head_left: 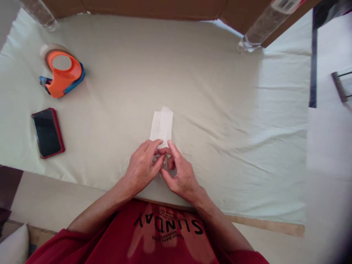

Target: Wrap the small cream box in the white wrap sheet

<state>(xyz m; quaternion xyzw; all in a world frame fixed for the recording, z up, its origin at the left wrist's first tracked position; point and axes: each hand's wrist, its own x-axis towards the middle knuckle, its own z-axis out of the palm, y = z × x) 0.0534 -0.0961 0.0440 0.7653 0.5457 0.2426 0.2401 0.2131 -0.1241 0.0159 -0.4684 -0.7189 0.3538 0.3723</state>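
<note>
A white strip of paper or tissue [162, 124] lies flat on the cloth, its far edge ragged. My left hand [144, 163] and my right hand [181, 174] meet over its near end, which they hide. Between the fingers shows a small clear, shiny piece that looks like plastic [155, 158]; its exact kind I cannot make out. The left thumb and fingers are closed around it. On the other side the right fingers are curled in against it, with the right thumb bent below.
A pale cloth [214, 91] with creases covers the table. To the left are an orange and blue tape dispenser [59, 79] and a phone in a red case [48, 132]. Cardboard [154, 9] stands along the back, with clear bottles [265, 27] lying at its right and left.
</note>
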